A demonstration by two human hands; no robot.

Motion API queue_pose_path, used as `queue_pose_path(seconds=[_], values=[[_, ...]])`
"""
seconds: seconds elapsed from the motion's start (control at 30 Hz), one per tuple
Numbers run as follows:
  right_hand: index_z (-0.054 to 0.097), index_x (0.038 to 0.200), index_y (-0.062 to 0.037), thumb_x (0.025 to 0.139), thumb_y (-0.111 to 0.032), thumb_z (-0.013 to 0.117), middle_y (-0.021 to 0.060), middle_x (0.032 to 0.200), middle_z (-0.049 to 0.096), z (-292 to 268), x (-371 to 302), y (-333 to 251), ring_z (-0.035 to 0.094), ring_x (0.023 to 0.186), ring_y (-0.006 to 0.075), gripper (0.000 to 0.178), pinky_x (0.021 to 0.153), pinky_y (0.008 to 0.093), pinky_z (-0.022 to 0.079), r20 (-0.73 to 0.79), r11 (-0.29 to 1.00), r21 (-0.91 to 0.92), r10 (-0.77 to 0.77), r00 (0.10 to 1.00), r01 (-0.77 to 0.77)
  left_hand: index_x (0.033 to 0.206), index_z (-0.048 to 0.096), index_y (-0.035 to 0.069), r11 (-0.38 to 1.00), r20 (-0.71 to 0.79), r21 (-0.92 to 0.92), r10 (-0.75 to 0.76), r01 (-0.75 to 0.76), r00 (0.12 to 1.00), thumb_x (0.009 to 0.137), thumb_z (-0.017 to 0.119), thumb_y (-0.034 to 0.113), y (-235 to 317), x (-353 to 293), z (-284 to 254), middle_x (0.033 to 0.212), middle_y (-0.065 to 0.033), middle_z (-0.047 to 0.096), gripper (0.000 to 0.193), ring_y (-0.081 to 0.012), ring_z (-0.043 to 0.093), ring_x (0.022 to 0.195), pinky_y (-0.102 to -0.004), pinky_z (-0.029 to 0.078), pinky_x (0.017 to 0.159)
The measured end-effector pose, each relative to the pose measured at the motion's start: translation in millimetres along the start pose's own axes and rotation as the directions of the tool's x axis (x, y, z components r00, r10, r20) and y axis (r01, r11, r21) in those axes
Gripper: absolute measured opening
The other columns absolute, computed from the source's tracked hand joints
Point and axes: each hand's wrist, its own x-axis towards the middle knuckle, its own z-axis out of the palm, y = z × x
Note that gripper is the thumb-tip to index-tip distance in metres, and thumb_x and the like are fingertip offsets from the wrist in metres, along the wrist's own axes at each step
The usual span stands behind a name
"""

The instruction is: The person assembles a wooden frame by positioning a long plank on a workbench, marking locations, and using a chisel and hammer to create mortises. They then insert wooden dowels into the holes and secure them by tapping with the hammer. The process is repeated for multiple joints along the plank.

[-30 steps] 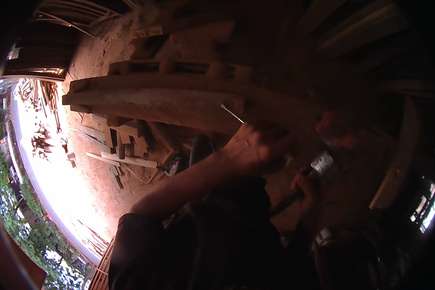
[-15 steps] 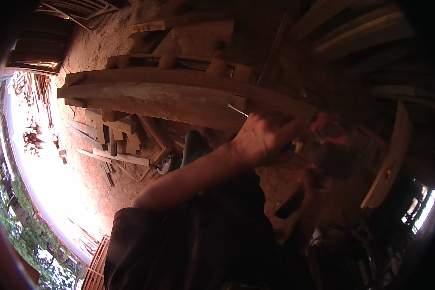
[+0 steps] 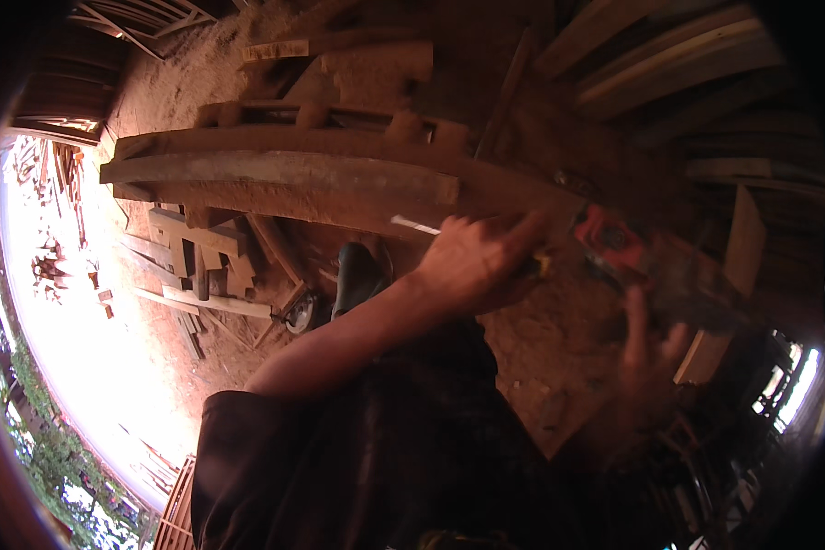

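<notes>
My left hand reaches in over the near side of the workbench beam, its fingers wrapped round a thin tool. A narrow silver shaft sticks out of the fist toward the left, and a yellow patch shows at its other side; the exact kind of tool is unclear. To the right, my right hand is blurred in dim light, with finger and thumb apart and nothing visible between them. Just beyond it lies a red power tool with a dark body, at the beam's right end.
A long, dusty wooden beam runs across in front of me. Below it are wood offcuts and a round metal-rimmed object beside a dark green shape. Planks are stacked at the far right; a board leans nearby.
My right hand has moved right and up toward the red tool, its finger and thumb now apart. My left hand has shifted slightly left and down, still gripping the silver-shafted tool.
</notes>
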Motion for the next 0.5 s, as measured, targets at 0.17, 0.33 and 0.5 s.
queue_pose_path(seconds=[0.17, 0.33, 0.5], values=[[0.068, 0.13, 0.0014, 0.104, -0.011, 0.074, 0.0048, 0.091, 0.068, 35.5, -19.7, 17.1, 0.06, 0.078, 0.0108, 0.03, 0.071, 0.0269, 0.048, 0.321, 0.926, 0.132, 0.297, 0.899, -0.353, 0.175, 0.015, 0.019, 0.838, 0.18, 0.17, -0.544, 0.519, 0.819, 0.098, 0.075, 0.041, -49.0, -67.7, -40.8, 0.087, -0.0163, 0.077, 0.1, -0.0403, 0.077, 0.078, -0.0548, 0.063, 0.074], [0.065, 0.124, 0.0005, 0.113, -0.018, 0.062, 0.0037, 0.082, 0.061, 85.5, -39.8, 29.5, 0.059, 0.071, 0.0113, 0.022, 0.065, 0.0285, 0.048, 0.589, 0.807, 0.378, 0.167, 0.79, -0.453, 0.178, 0.004, 0.026, 0.711, -0.016, 0.332, -0.653, 0.62, 0.757, 0.097, 0.08, 0.027, -113.4, -121.1, -101.1, 0.079, -0.016, 0.076, 0.111, -0.0371, 0.076, 0.071, -0.0517, 0.06, 0.068], [0.062, 0.113, 0.0003, 0.115, -0.024, 0.059, 0.003, 0.075, 0.057, 147.6, -59.1, 29.8, 0.056, 0.061, 0.0106, 0.024, 0.054, 0.0292, 0.046, 0.551, 0.749, 0.304, 0.365, 0.75, -0.588, 0.178, 0.001, 0.027, 0.793, -0.028, 0.274, -0.558, 0.544, 0.829, 0.094, 0.082, 0.015, -139.8, -140.9, -124.4, 0.078, -0.0164, 0.075, 0.117, -0.0368, 0.076, 0.071, -0.0522, 0.058, 0.067]])
